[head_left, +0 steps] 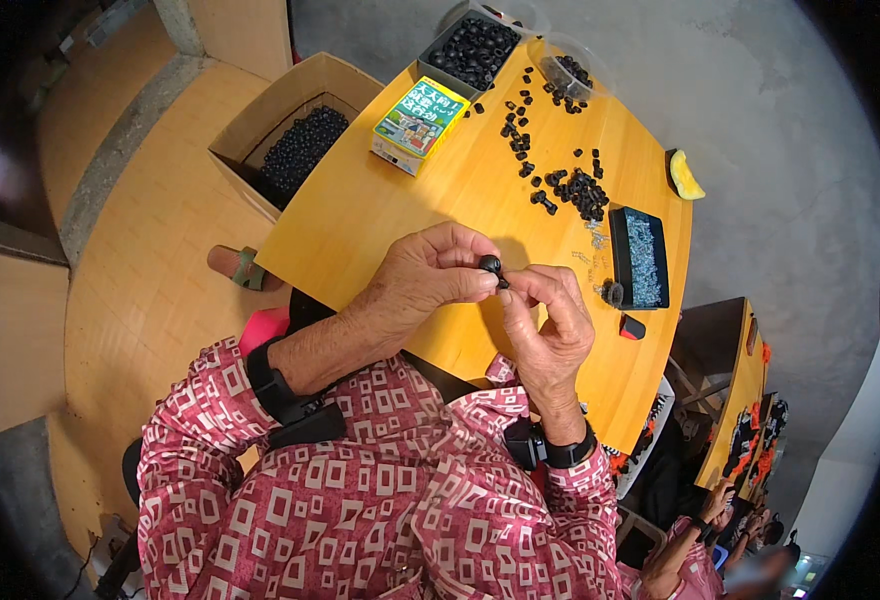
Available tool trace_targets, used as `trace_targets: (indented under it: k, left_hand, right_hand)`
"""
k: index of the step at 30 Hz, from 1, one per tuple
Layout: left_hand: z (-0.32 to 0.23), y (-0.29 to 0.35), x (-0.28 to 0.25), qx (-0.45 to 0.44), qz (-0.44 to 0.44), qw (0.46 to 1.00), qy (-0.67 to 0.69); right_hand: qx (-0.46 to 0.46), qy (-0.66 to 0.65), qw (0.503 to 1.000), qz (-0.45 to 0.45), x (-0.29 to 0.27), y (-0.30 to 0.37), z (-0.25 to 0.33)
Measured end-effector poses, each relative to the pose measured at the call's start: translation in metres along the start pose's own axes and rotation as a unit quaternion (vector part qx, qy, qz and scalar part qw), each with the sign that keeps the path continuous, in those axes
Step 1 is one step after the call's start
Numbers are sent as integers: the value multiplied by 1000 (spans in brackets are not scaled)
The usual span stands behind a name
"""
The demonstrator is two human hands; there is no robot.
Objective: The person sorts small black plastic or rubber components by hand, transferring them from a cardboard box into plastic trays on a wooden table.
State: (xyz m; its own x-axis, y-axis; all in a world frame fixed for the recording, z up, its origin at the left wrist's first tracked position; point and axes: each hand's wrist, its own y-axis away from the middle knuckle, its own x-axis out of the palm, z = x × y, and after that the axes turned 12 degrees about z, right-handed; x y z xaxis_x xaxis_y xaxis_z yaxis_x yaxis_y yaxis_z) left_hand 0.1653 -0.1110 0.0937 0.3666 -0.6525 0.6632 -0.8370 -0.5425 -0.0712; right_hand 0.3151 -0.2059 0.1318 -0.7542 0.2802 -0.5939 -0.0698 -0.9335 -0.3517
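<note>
Over the wooden table, my left hand (430,265) pinches a small black round-headed plastic part (490,263) between thumb and fingers. My right hand (552,322) has its thumb and forefinger closed on the lower, narrower end of the same part; whether that end is a separate piece I cannot tell. Loose black plastic pieces (582,192) lie in a pile beyond my hands, with more scattered toward the far edge. To the right, a black tray (619,262) holds many small silvery pieces (645,260). Several tiny springs (582,260) seem to lie beside it.
A green-yellow box (422,120) stands far left on the table (350,215). Behind it are a bin of black parts (472,50) and a clear tub (595,62). A cardboard box (235,135) of dark balls adjoins the left edge. Another person's hand (717,500) shows lower right.
</note>
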Motion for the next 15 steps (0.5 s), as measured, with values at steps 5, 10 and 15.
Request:
trace_targets:
  k: [5, 10, 15]
  left_hand:
    - [-1, -1, 2, 7, 18, 1000, 13]
    - [2, 0, 2, 2, 15, 1000, 8]
    - [3, 0, 2, -17, 17, 1000, 5]
  right_hand:
    - [16, -6, 1000, 4, -5, 2, 3]
    - [19, 2, 1000, 17, -12, 2, 4]
    - [-33, 69, 997, 33, -15, 3, 3]
